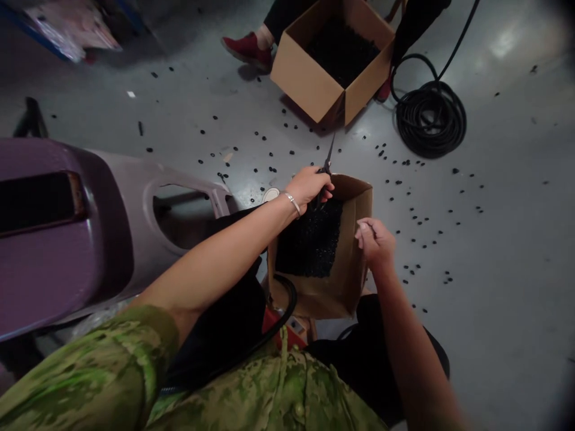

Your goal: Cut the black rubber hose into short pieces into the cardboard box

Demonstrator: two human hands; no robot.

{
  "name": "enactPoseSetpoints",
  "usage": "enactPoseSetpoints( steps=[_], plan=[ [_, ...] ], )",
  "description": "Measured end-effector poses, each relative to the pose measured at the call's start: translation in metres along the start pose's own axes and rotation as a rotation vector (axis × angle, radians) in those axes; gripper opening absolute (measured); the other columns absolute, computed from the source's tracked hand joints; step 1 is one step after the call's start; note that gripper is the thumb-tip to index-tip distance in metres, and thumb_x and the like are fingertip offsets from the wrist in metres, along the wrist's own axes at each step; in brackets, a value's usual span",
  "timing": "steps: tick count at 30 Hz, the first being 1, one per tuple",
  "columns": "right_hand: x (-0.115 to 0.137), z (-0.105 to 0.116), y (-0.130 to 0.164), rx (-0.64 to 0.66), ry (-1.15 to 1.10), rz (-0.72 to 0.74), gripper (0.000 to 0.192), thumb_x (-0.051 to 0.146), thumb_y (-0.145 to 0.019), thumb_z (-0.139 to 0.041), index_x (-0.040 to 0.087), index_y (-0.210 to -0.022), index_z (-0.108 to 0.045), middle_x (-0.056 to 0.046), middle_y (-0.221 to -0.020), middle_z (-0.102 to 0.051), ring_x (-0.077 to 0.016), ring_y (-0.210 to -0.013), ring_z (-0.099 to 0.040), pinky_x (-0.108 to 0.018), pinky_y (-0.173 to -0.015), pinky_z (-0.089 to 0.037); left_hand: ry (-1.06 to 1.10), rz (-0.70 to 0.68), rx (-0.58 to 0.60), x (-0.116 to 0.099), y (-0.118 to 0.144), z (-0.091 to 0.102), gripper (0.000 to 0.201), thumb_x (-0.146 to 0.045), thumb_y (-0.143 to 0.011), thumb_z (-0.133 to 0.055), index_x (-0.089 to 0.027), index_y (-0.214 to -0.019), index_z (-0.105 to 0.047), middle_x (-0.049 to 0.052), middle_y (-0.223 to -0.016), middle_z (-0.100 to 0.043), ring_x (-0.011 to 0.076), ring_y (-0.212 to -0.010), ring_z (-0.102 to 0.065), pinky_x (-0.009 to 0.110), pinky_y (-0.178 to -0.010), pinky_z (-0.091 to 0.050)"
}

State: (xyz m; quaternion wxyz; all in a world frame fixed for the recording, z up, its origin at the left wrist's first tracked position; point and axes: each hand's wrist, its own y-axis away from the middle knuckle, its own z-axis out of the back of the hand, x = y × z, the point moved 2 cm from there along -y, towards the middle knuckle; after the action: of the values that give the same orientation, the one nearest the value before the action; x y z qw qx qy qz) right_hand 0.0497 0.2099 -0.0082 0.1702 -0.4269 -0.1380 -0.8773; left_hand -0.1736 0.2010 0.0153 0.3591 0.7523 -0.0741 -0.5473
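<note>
My left hand (309,185), with a bracelet at its wrist, is closed around a pair of black-handled scissors (330,157). The blades point away from me, past the far edge of the near cardboard box (354,287). Inside that box lies a heap of small black pieces (308,245). At the box's right wall my right hand (378,240) has its thumb and fingertips pressed together; whatever they may hold is too small to make out. A black hose (287,305) curves over the near left corner of the box, close to my lap.
Across from me a larger open cardboard box (309,84) of black pieces stands by a person in red shoes (247,51). A coiled black hose (431,117) lies right of it. Small black bits litter the floor. To my left a purple stool (49,263) carries a phone (38,202).
</note>
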Motion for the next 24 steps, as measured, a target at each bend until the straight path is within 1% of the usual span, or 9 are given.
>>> enactPoseSetpoints(
  steps=[4, 7, 9, 10, 13, 15, 17, 21, 24],
  plan=[
    [-0.005, 0.026, 0.004, -0.054, 0.254, -0.014, 0.030, 0.043, -0.089, -0.047, 0.021, -0.090, -0.067, -0.001, -0.068, -0.064, -0.0176, -0.067, -0.061, -0.029, -0.068, -0.047, -0.003, -0.015, 0.019, -0.002, -0.002, 0.001, 0.017, -0.016, -0.077, -0.059, -0.015, -0.093, -0.059, 0.002, -0.064, -0.062, 0.0118, -0.057, -0.060, 0.024, -0.059, -0.050],
    [-0.012, 0.034, 0.004, -0.061, 0.283, -0.059, 0.028, 0.042, -0.086, -0.050, 0.020, -0.091, -0.067, -0.002, -0.068, -0.065, -0.0179, -0.066, -0.061, -0.031, -0.068, -0.049, 0.007, -0.040, 0.033, -0.003, -0.002, -0.004, 0.015, -0.017, -0.080, -0.055, -0.015, -0.096, -0.058, 0.002, -0.064, -0.062, 0.0112, -0.058, -0.060, 0.023, -0.061, -0.049],
    [-0.010, 0.027, 0.001, -0.029, 0.189, -0.041, 0.031, 0.041, -0.085, -0.052, 0.020, -0.102, -0.065, -0.004, -0.079, -0.068, -0.0183, -0.071, -0.063, -0.032, -0.071, -0.051, 0.017, -0.064, 0.064, 0.000, -0.001, -0.013, 0.015, -0.018, -0.084, -0.051, -0.015, -0.097, -0.058, 0.002, -0.066, -0.063, 0.0105, -0.060, -0.060, 0.023, -0.063, -0.049],
    [-0.007, 0.021, -0.002, -0.004, 0.129, -0.005, 0.035, 0.040, -0.085, -0.052, 0.020, -0.111, -0.062, -0.006, -0.088, -0.069, -0.0189, -0.077, -0.064, -0.034, -0.075, -0.053, 0.021, -0.079, 0.084, 0.002, 0.000, -0.019, 0.016, -0.018, -0.085, -0.050, -0.015, -0.098, -0.058, 0.003, -0.068, -0.063, 0.0104, -0.061, -0.060, 0.023, -0.065, -0.049],
    [0.010, -0.003, -0.007, 0.107, 0.040, 0.134, 0.053, 0.037, -0.085, -0.053, 0.020, -0.134, -0.048, -0.011, -0.109, -0.065, -0.0209, -0.092, -0.064, -0.038, -0.086, -0.053, 0.009, -0.157, 0.116, 0.012, 0.005, -0.039, 0.020, -0.018, -0.086, -0.047, -0.015, -0.099, -0.060, 0.004, -0.078, -0.066, 0.0117, -0.069, -0.061, 0.026, -0.071, -0.050],
    [0.021, -0.014, -0.008, 0.154, 0.048, 0.190, 0.062, 0.034, -0.085, -0.053, 0.020, -0.143, -0.038, -0.012, -0.115, -0.062, -0.0220, -0.096, -0.062, -0.040, -0.089, -0.052, -0.022, -0.256, 0.096, 0.017, 0.008, -0.047, 0.021, -0.017, -0.084, -0.047, -0.016, -0.099, -0.063, 0.004, -0.084, -0.067, 0.0135, -0.080, -0.062, 0.027, -0.079, -0.049],
    [0.028, -0.017, -0.009, 0.124, 0.097, 0.208, 0.066, 0.032, -0.085, -0.052, 0.020, -0.147, -0.032, -0.013, -0.119, -0.060, -0.0236, -0.097, -0.061, -0.043, -0.089, -0.051, -0.053, -0.319, 0.086, 0.020, 0.012, -0.052, 0.023, -0.017, -0.083, -0.048, -0.018, -0.099, -0.065, 0.003, -0.089, -0.067, 0.0158, -0.090, -0.062, 0.029, -0.085, -0.048],
    [0.034, -0.010, -0.012, -0.025, 0.220, 0.240, 0.063, 0.032, -0.084, -0.055, 0.019, -0.143, -0.038, -0.016, -0.119, -0.059, -0.0288, -0.103, -0.058, -0.048, -0.091, -0.049, -0.044, -0.364, 0.138, 0.018, 0.019, -0.053, 0.024, -0.018, -0.086, -0.045, -0.020, -0.102, -0.064, 0.004, -0.096, -0.068, 0.0189, -0.099, -0.061, 0.032, -0.092, -0.047],
    [0.033, -0.007, -0.018, -0.058, 0.151, 0.246, 0.066, 0.032, -0.084, -0.056, 0.020, -0.144, -0.034, -0.015, -0.120, -0.060, -0.0273, -0.100, -0.060, -0.046, -0.088, -0.050, -0.056, -0.404, 0.216, 0.016, 0.025, -0.056, 0.026, -0.019, -0.088, -0.045, -0.021, -0.107, -0.061, 0.006, -0.098, -0.069, 0.0204, -0.097, -0.063, 0.035, -0.093, -0.048]
  ],
)
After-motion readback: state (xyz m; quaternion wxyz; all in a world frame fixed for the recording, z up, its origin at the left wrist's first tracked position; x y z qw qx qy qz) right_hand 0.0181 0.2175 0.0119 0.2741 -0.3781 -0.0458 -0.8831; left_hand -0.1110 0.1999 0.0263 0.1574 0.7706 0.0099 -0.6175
